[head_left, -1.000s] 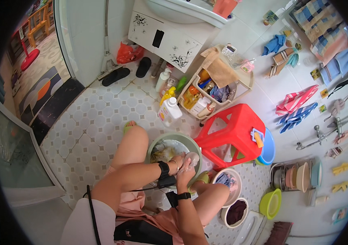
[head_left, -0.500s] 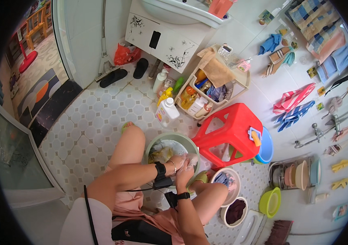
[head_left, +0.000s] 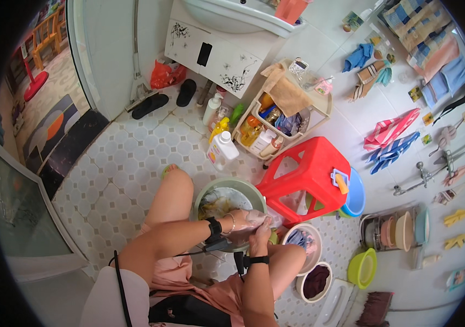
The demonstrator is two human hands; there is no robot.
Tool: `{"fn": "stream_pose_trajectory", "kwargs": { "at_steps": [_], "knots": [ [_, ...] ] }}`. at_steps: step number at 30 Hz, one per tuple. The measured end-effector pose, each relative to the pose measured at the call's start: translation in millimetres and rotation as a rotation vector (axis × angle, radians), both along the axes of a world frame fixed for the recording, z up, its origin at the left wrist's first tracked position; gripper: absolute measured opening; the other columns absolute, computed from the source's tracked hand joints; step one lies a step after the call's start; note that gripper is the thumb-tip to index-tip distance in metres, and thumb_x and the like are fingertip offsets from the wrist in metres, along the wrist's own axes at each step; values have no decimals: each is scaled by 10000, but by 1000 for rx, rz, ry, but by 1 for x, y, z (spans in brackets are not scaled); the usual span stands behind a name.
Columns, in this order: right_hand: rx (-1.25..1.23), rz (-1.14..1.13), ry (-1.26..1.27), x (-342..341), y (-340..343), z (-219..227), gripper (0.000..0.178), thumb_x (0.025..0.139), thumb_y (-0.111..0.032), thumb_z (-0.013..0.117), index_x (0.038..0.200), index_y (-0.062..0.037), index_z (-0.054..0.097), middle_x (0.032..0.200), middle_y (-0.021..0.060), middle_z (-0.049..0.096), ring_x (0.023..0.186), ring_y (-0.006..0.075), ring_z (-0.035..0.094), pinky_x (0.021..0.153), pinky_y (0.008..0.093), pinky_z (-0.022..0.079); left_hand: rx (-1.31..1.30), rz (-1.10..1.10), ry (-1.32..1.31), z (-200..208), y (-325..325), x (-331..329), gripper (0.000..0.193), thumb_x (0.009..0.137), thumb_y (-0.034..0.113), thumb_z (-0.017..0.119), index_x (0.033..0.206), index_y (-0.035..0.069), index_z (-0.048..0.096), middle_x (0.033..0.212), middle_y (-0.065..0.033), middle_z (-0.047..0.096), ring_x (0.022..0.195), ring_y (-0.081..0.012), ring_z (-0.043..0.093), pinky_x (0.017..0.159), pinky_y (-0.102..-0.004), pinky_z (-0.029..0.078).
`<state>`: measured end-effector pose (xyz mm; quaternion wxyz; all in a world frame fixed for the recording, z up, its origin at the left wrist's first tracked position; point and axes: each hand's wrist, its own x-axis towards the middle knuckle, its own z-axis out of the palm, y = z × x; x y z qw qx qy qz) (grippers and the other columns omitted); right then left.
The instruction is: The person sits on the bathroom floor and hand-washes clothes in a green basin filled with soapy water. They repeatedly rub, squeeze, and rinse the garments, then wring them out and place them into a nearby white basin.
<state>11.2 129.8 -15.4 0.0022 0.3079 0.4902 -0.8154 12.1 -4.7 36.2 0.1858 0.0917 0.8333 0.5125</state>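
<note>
A grey-green basin (head_left: 200,199) stands on the floor between my knees, with cloudy, soapy water and a yellowish cloth (head_left: 217,207) inside. My left hand (head_left: 250,218) is over the basin's right side, wet with suds and with its fingers curled. Just below and to the right, my right hand (head_left: 261,234) meets it at the rim, fingers closed too. Something pale and wet seems to be between them, but the hands and foam hide what it is. Each wrist wears a black strap with a small device.
Right of the basin stands a red stool (head_left: 319,163) with a blue basin (head_left: 355,193) behind it. Two pale tubs of clothes, one with pink and blue pieces (head_left: 302,240) and one dark (head_left: 315,282), sit nearby. A white detergent bottle (head_left: 222,150) stands ahead, beside a storage cart (head_left: 281,111).
Both hands have shifted right, toward the basin's rim. My right hand has swung outward and slightly down, and more of the soapy water shows.
</note>
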Motion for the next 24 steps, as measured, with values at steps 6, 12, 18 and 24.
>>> {"fn": "stream_pose_trajectory", "kwargs": {
  "at_steps": [6, 12, 18, 24],
  "knots": [
    [529, 84, 39, 3, -23, -5, 553, 857, -440, 387, 927, 92, 516, 797, 171, 577, 763, 278, 554, 684, 360, 429, -3, 203, 141, -68, 13, -17, 280, 826, 236, 446, 976, 19, 539, 870, -213, 578, 807, -338, 565, 712, -380, 437],
    [1144, 342, 80, 25, -64, 26, 591, 857, -441, 349, 729, 92, 569, 658, 295, 529, 655, 416, 539, 585, 417, 403, -36, 379, 111, -55, 2, -20, 282, 836, 255, 423, 966, 41, 553, 834, -207, 577, 766, -365, 552, 683, -405, 432],
    [1074, 265, 135, 37, -78, 41, 528, 861, -382, 377, 679, 82, 551, 601, 266, 523, 576, 389, 537, 532, 430, 390, 76, 500, -178, -37, -7, -24, 517, 865, 424, 287, 911, -8, 568, 860, -238, 568, 798, -393, 539, 723, -414, 408],
    [1363, 220, 268, 35, -71, 32, 490, 869, -336, 369, 651, 52, 573, 569, 246, 524, 512, 382, 524, 499, 442, 385, 36, 419, -335, -40, 3, -6, 609, 864, 456, 246, 879, -60, 568, 897, -269, 555, 923, -379, 517, 796, -413, 383]
  ]
}}
